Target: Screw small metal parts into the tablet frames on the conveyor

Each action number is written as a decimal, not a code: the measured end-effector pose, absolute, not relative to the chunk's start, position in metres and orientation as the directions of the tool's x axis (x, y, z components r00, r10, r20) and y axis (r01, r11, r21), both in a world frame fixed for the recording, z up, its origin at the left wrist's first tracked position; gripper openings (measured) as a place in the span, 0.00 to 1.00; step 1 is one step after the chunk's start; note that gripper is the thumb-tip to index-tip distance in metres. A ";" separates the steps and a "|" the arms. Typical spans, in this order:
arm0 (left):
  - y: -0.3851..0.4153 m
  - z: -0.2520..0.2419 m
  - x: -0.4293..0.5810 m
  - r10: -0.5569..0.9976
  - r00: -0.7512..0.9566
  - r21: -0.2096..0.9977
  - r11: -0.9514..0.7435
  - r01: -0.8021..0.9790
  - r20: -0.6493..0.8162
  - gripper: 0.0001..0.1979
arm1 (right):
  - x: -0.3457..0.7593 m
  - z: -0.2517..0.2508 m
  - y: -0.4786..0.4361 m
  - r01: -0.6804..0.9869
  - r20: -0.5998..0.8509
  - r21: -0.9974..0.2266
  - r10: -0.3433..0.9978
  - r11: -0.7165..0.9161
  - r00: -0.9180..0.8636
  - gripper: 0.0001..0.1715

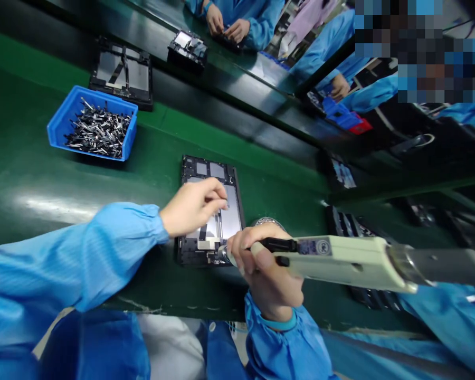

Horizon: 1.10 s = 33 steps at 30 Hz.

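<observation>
An opened tablet-like device (230,211) with a black frame and grey panels lies on the green work surface (158,137). My left hand (196,206) is over its middle, thumb and fingers pinched together; whatever may be between the fingertips is too small to make out. My right hand (267,258) is wrapped round a pale electric screwdriver (340,258), whose tip end is at the lower right corner of the device. Behind my right hand, the rim of a round metal dish (268,220) shows, mostly hidden.
A blue bin (59,124) full of small black and silver parts stands at the left. Behind it lies another opened device (132,74). More devices (188,47) sit on the dark ledge. Co-workers in blue sleeves are across the bench and at the right.
</observation>
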<state>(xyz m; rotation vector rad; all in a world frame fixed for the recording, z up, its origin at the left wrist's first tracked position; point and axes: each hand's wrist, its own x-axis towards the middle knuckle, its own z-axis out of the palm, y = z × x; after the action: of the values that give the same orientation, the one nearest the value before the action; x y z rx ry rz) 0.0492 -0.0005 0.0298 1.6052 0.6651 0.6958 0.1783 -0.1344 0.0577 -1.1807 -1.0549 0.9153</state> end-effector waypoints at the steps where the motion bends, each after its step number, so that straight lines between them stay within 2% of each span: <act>1: -0.005 0.025 0.057 0.722 0.689 0.991 -0.123 0.048 0.056 0.04 | 0.178 0.057 -0.134 -0.045 0.170 -0.981 0.952 0.187 0.253 0.14; 3: -0.010 0.016 0.066 0.688 0.725 0.990 -0.116 0.075 0.026 0.05 | 0.178 0.057 -0.133 -0.084 0.204 -0.970 0.950 0.229 0.238 0.11; 7: -0.012 0.009 0.066 0.670 0.742 0.984 -0.133 0.117 0.002 0.04 | 0.175 0.062 -0.135 -0.101 0.223 -0.963 0.950 0.249 0.220 0.12; 11: -0.011 0.010 0.061 0.667 0.745 0.954 -0.216 0.210 -0.013 0.02 | 0.179 0.082 -0.142 -0.153 0.245 -0.947 0.943 0.282 0.226 0.09; 13: -0.011 0.011 0.060 0.669 0.744 0.947 -0.238 0.216 -0.002 0.01 | 0.188 0.090 -0.143 -0.140 0.297 -0.928 0.912 0.346 0.283 0.10; 16: -0.012 0.012 0.056 0.682 0.730 0.961 -0.233 0.148 0.053 0.04 | 0.212 0.089 -0.135 -0.055 0.366 -0.895 0.799 0.443 0.477 0.12; 18: -0.012 0.014 0.052 0.718 0.684 0.957 -0.271 0.105 0.128 0.07 | 0.231 0.080 -0.125 -0.045 0.344 -0.889 0.728 0.456 0.593 0.11; 21: -0.010 0.021 0.044 0.767 0.606 0.938 -0.334 0.095 0.212 0.09 | 0.253 0.062 -0.111 -0.064 0.290 -0.889 0.664 0.454 0.689 0.16; 24: -0.005 0.029 0.037 0.797 0.584 0.953 -0.276 0.123 0.156 0.09 | 0.261 0.047 -0.102 -0.007 0.298 -0.889 0.588 0.458 0.752 0.16; 27: 0.002 0.035 0.032 0.831 0.549 0.970 -0.196 0.147 0.085 0.10 | 0.259 0.041 -0.100 0.052 0.306 -0.908 0.573 0.416 0.760 0.19; 30: 0.013 0.038 0.029 0.861 0.501 0.973 -0.182 0.145 0.086 0.12 | 0.260 0.038 -0.100 0.087 0.305 -0.920 0.558 0.382 0.772 0.24; 33: 0.024 0.039 0.028 0.887 0.450 0.978 -0.171 0.118 0.101 0.11 | 0.263 0.036 -0.099 0.089 0.289 -0.926 0.537 0.366 0.792 0.21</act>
<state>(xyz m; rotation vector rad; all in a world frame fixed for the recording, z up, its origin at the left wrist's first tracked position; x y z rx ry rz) 0.0280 0.0244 0.0387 1.6066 0.8964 0.8789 0.2627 -0.0995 0.0363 -1.1779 -0.6234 0.3132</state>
